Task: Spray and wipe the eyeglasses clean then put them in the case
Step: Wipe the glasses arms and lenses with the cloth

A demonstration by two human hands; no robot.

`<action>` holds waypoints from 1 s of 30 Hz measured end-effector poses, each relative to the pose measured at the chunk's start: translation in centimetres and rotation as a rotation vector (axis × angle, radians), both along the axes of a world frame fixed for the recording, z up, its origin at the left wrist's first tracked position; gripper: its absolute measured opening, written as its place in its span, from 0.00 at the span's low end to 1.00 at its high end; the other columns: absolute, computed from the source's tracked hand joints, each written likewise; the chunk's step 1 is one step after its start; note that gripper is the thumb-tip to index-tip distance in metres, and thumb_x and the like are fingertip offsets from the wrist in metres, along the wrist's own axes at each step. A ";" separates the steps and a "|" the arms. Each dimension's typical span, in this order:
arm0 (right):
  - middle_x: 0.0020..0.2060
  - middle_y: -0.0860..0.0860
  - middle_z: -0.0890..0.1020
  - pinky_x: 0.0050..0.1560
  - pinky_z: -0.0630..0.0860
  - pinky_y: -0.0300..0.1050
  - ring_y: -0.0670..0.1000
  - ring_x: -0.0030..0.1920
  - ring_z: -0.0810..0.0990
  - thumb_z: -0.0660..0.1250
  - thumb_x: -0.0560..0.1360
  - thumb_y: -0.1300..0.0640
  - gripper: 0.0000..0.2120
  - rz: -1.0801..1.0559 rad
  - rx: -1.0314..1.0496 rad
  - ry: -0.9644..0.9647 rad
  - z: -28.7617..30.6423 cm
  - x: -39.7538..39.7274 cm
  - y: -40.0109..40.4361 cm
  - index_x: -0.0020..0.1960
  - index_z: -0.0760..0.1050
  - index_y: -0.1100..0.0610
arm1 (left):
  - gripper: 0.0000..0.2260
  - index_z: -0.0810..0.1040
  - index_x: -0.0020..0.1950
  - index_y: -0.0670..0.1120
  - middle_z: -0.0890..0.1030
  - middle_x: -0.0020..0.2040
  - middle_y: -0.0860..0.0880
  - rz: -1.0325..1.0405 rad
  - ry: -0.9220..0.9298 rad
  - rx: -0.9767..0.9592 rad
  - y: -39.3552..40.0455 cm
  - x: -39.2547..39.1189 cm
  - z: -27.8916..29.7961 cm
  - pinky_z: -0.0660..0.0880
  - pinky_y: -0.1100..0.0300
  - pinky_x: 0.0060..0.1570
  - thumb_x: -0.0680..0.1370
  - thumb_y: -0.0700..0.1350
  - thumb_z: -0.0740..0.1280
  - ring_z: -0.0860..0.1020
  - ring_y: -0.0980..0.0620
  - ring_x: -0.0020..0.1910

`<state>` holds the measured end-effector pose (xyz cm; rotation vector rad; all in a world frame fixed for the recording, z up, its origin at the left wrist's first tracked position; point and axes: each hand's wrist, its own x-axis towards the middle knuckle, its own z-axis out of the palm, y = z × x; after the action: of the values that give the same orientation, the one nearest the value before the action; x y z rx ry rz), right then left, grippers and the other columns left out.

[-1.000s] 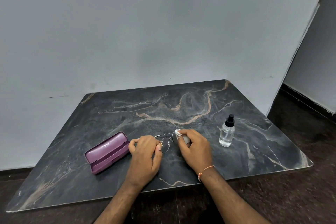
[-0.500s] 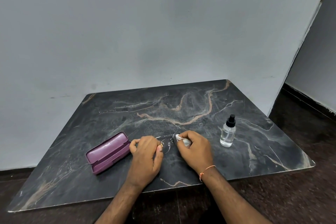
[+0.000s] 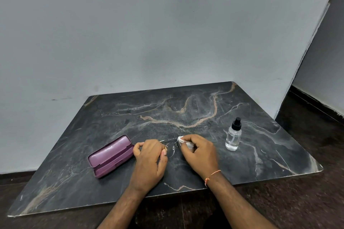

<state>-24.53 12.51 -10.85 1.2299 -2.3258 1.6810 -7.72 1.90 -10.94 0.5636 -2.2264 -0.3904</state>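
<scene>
Holding the glasses (image 3: pixel 170 149) over the near middle of the table (image 3: pixel 204 109), between both hands. Left hand (image 3: pixel 149 160) curled round the left side of the frame, thumb tip against the edge of the one lens in plain sight, fingers folded over the rest. Right hand (image 3: pixel 200 151) closed on a small white cloth (image 3: pixel 183 142), bunched between thumb and fingers and pressed against the right side of the frame; the lens there hidden under cloth and fingers. Thin arm of the frame poking out behind, between the two hands. Purple case (image 3: pixel 111 155) lying open just beside the left hand, on its left, lid tipped back, hollow half toward the near edge, nothing visible inside. Spray bottle (image 3: pixel 233 136) standing upright to the right of the right hand, apart from it, clear body, black top. Orange thread (image 3: pixel 212 174) tied round the right wrist. Grey wall (image 3: pixel 149 33) behind the table, dark floor (image 3: pixel 297 201) below.
</scene>
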 end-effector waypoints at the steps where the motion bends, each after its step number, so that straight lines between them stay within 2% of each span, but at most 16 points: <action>1: 0.44 0.36 0.87 0.41 0.81 0.40 0.43 0.41 0.85 0.74 0.75 0.48 0.05 0.032 -0.038 0.025 0.0 0.1 0.1 0.50 0.87 0.41 | 0.10 0.64 0.48 0.63 0.68 0.45 0.62 -0.001 0.001 -0.001 0.0 0.0 0.1 0.62 0.50 0.64 0.85 0.49 0.59 0.72 0.60 0.50; 4: 0.42 0.39 0.85 0.39 0.80 0.43 0.44 0.37 0.82 0.76 0.78 0.50 0.05 -0.015 -0.043 0.046 -0.1 -0.3 -0.2 0.53 0.88 0.42 | 0.10 0.64 0.48 0.63 0.68 0.45 0.63 -0.006 -0.001 -0.007 0.1 0.0 0.2 0.61 0.51 0.64 0.85 0.49 0.59 0.72 0.60 0.49; 8: 0.45 0.39 0.87 0.48 0.83 0.49 0.41 0.45 0.85 0.75 0.78 0.50 0.04 -0.126 0.013 -0.049 -0.3 -1.0 -0.5 0.51 0.88 0.45 | 0.09 0.65 0.48 0.62 0.69 0.45 0.62 -0.015 0.000 -0.006 0.3 0.0 0.3 0.61 0.49 0.65 0.85 0.48 0.59 0.72 0.60 0.49; 11: 0.44 0.39 0.87 0.43 0.81 0.43 0.41 0.40 0.83 0.77 0.78 0.50 0.04 -0.066 -0.020 -0.028 -0.2 -0.6 -0.4 0.51 0.88 0.44 | 0.09 0.66 0.48 0.61 0.69 0.45 0.62 -0.012 -0.007 -0.004 0.2 0.0 0.2 0.62 0.49 0.65 0.85 0.48 0.59 0.72 0.60 0.49; 14: 0.43 0.41 0.87 0.39 0.79 0.40 0.45 0.37 0.83 0.77 0.76 0.53 0.07 0.066 -0.069 0.053 -0.1 0.0 0.1 0.52 0.89 0.43 | 0.09 0.66 0.48 0.62 0.68 0.45 0.62 -0.005 -0.006 -0.006 0.1 0.0 0.0 0.61 0.50 0.65 0.85 0.49 0.58 0.72 0.59 0.50; 17: 0.43 0.40 0.87 0.41 0.82 0.43 0.44 0.40 0.85 0.77 0.75 0.55 0.08 0.064 -0.065 0.010 -0.2 0.1 0.1 0.51 0.89 0.43 | 0.10 0.64 0.48 0.63 0.68 0.45 0.62 -0.002 -0.002 -0.011 0.1 0.0 -0.1 0.61 0.51 0.65 0.85 0.49 0.58 0.72 0.60 0.50; 21: 0.44 0.37 0.88 0.47 0.83 0.46 0.40 0.45 0.85 0.76 0.77 0.48 0.03 -0.102 0.005 -0.068 -0.1 -0.7 -0.2 0.50 0.88 0.43 | 0.10 0.64 0.48 0.63 0.68 0.45 0.63 0.001 0.003 -0.012 0.0 0.0 -0.1 0.61 0.52 0.64 0.86 0.49 0.58 0.72 0.61 0.51; 27: 0.47 0.32 0.88 0.48 0.82 0.37 0.37 0.47 0.86 0.74 0.74 0.50 0.08 0.065 -0.004 0.024 -0.4 0.0 0.1 0.52 0.87 0.42 | 0.09 0.66 0.46 0.59 0.70 0.43 0.61 0.044 0.042 0.034 -0.3 -0.1 -0.1 0.62 0.52 0.62 0.86 0.49 0.57 0.73 0.60 0.51; 30: 0.46 0.34 0.88 0.47 0.81 0.37 0.37 0.47 0.86 0.73 0.73 0.48 0.08 -0.010 0.062 -0.013 -0.4 -0.4 -0.2 0.51 0.87 0.42 | 0.10 0.67 0.46 0.59 0.70 0.43 0.61 0.055 0.055 0.038 -0.4 -0.1 -0.2 0.61 0.55 0.62 0.86 0.49 0.57 0.73 0.60 0.50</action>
<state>-24.97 12.33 -11.29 1.2185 -2.4043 1.6308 -7.79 1.51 -11.18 0.6252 -2.1505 -0.4152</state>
